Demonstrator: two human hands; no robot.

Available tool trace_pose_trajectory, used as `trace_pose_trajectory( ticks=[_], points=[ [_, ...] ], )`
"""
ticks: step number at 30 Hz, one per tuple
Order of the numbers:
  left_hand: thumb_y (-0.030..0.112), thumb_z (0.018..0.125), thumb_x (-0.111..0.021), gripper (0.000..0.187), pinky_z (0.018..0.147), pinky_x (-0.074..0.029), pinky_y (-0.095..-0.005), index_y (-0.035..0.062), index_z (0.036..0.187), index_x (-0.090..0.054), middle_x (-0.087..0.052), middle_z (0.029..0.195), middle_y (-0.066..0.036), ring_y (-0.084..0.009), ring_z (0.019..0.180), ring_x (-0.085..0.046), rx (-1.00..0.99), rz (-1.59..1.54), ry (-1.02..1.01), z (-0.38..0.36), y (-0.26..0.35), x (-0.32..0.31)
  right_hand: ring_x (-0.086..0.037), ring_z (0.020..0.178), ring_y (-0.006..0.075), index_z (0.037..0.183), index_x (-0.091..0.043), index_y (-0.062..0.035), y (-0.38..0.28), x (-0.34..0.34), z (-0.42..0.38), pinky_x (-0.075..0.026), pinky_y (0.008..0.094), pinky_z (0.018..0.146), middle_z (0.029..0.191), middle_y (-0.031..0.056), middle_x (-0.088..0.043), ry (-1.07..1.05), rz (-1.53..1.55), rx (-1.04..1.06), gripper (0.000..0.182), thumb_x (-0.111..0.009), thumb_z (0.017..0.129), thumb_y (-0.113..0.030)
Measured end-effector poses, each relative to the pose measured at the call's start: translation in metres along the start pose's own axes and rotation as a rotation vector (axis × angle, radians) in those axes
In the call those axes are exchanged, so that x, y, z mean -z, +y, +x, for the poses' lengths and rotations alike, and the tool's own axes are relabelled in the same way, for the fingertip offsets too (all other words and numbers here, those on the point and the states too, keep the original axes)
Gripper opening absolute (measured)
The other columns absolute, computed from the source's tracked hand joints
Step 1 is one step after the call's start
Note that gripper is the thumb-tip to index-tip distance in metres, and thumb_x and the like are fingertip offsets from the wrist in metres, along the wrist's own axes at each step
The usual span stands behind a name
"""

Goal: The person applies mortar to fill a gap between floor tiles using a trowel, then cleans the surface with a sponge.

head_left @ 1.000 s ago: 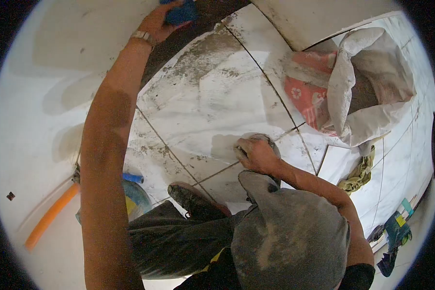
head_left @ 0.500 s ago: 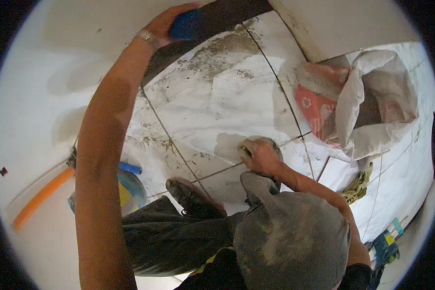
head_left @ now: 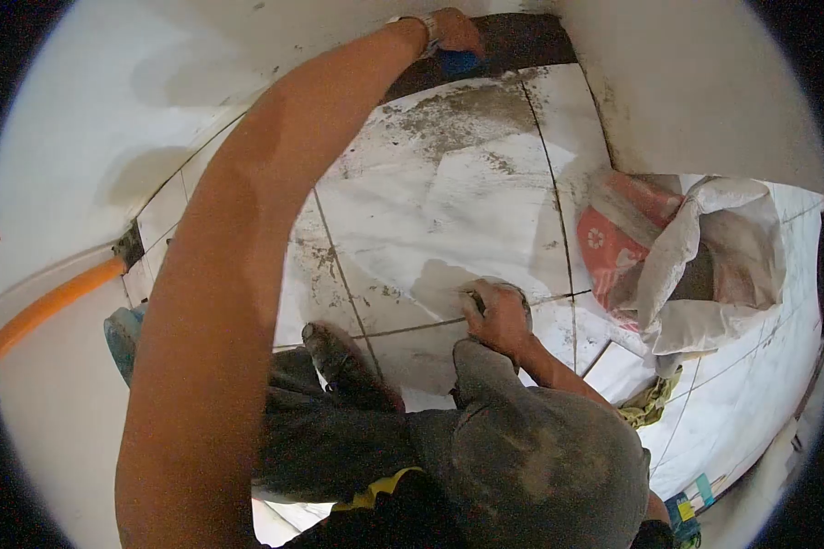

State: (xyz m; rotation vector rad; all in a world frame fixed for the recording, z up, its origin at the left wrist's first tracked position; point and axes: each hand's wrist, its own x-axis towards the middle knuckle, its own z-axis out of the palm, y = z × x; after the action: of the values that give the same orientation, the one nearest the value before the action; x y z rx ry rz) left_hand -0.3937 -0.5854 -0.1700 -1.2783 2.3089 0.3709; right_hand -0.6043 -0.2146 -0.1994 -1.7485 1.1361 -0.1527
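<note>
My left hand (head_left: 458, 32) reaches far forward, with a bracelet or watch at the wrist. Its fingers are closed over a blue pad (head_left: 458, 62), which lies against a dark brown strip (head_left: 526, 44) along the foot of the wall. Low by my feet, my right hand (head_left: 499, 311) has its fingers curled. A rounded dark edge shows beside it, but what it holds is mostly hidden. White floor tiles (head_left: 430, 210) smeared with grey dirt lie between my hands.
An open white and red sack (head_left: 632, 252) of greyish material stands at the right. An orange pipe (head_left: 55, 306) comes from the left wall. My shoe (head_left: 343, 357) and dusty trouser knee (head_left: 549, 448) are below. A crumpled olive cloth (head_left: 650, 403) lies near the sack.
My left hand has moved right along the dark strip with the blue pad. My right hand stays at nearly the same spot. The view has shifted a little.
</note>
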Motion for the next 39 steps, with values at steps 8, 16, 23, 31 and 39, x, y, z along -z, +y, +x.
trace_pose_trajectory(
  ticks=[8,16,23,31,39],
  points=[
    [0.039,0.087,-0.054,0.039,0.085,-0.051,-0.0469,0.0209,0.12,-0.061,-0.064,0.113,-0.008,-0.0307,0.097,-0.063,0.235,0.072,-0.223,-0.106,-0.08,-0.057,-0.062,0.077,0.0373,0.093,-0.063,-0.0032,-0.003,-0.004,0.004,-0.049,0.0426,0.072,0.083,0.0182,-0.065,0.146,-0.075,0.076,0.019,-0.06,0.082,-0.018],
    [0.028,0.081,-0.066,0.022,0.074,-0.055,-0.0346,0.0123,0.096,-0.066,-0.066,0.094,-0.007,-0.0206,0.088,-0.065,0.641,-1.518,0.156,-0.236,-0.149,-0.118,-0.062,0.081,0.0384,0.093,-0.063,-0.0039,-0.011,-0.007,0.005,-0.048,0.046,0.077,0.088,0.0184,-0.065,0.087,-0.063,-0.056,0.026,-0.056,0.086,-0.027],
    [0.032,0.073,-0.074,0.053,0.088,-0.053,-0.0383,0.0159,0.12,-0.054,-0.059,0.118,-0.011,-0.0241,0.107,-0.059,0.59,-2.125,0.245,-0.29,-0.149,-0.123,-0.064,0.076,0.0352,0.094,-0.064,-0.005,-0.007,-0.016,0.004,-0.049,0.0434,0.072,0.081,0.0184,-0.065,0.139,-0.013,-0.134,0.026,-0.056,0.086,-0.028],
    [0.033,0.073,-0.071,0.032,0.088,-0.048,-0.0328,0.016,0.1,-0.071,-0.065,0.112,-0.004,-0.0182,0.1,-0.06,0.316,-0.733,0.182,-0.224,-0.155,-0.14,-0.061,0.061,0.0143,0.093,-0.064,-0.0001,-0.001,-0.023,0.007,-0.049,0.0295,0.058,0.068,0.011,-0.065,0.197,-0.008,-0.104,0.018,-0.059,0.086,-0.017],
    [0.032,0.077,-0.063,0.042,0.091,-0.049,-0.0379,0.0244,0.118,-0.061,-0.064,0.114,-0.001,-0.0213,0.106,-0.059,0.331,-0.792,0.271,-0.197,-0.194,-0.167,-0.064,0.07,0.0354,0.095,-0.06,-0.0061,-0.003,-0.018,0.003,-0.051,0.0423,0.066,0.077,0.0174,-0.065,0.195,0.026,-0.064,0.018,-0.058,0.084,-0.02]
  ],
)
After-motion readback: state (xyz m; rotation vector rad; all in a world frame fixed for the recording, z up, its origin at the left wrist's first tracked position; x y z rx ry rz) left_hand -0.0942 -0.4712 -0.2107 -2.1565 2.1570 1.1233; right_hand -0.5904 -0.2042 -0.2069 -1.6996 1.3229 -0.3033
